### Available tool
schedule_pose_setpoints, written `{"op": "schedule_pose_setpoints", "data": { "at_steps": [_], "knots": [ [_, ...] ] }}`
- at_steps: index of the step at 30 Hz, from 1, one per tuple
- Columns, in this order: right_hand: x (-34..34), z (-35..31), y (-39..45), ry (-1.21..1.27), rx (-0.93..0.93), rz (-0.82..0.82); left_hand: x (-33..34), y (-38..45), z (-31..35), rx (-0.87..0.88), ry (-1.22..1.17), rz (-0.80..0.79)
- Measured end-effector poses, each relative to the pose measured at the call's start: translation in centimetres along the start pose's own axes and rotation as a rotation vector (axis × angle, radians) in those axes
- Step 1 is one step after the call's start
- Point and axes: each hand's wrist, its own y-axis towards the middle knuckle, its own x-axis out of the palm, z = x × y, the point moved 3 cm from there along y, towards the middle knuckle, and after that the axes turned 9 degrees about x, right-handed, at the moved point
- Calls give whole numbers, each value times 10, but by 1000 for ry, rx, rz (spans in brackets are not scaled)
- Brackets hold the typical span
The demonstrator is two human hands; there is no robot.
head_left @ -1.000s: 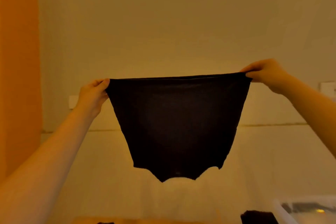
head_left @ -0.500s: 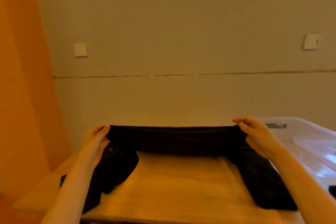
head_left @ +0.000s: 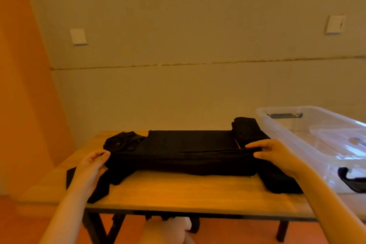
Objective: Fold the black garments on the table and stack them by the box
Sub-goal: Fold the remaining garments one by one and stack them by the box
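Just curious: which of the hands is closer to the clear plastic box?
The right hand, right beside the box on the garment's end. The left hand grips the far end.

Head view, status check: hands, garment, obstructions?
Left hand and right hand pinch flat black fabric garment on wooden table. Crumpled black pile crowds left.

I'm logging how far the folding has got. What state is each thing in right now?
Left hand: pinching the garment's left end.
Right hand: pinching its right end.
Black garment: laid across the table, folded over lengthwise, not yet compact.
Folded stack: sitting beside the box.
Crumpled black garments: unfolded heap at the table's left.
Clear plastic box: open, no lid on.
Wooden table: standing, holding everything.
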Motion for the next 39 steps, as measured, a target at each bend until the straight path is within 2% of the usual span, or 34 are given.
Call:
{"op": "schedule_pose_setpoints", "data": {
  "at_steps": [8, 14, 19, 25, 33, 39],
  "knots": [
    [-2, 9, -4, 33, -10, 151, 3, -8, 0, 26, -13, 18],
    [-1, 9, -15, 247, -5, 198, 17, -25, 9, 47, -105, 94],
    [-14, 8, -34, 280, 22, 81, 10, -44, 29, 111, -36, 78],
    [-29, -3, -42, 348, -65, -128, -2, -52, 65, 189, 4, 33],
    [-27, -7, -9, 380, -80, -109, 9, -28, 57, 133, 9, 41],
    [-21, -14, -10, 541, -121, -137, 21, -32, 57, 151, -76, 7]
  ]
}}
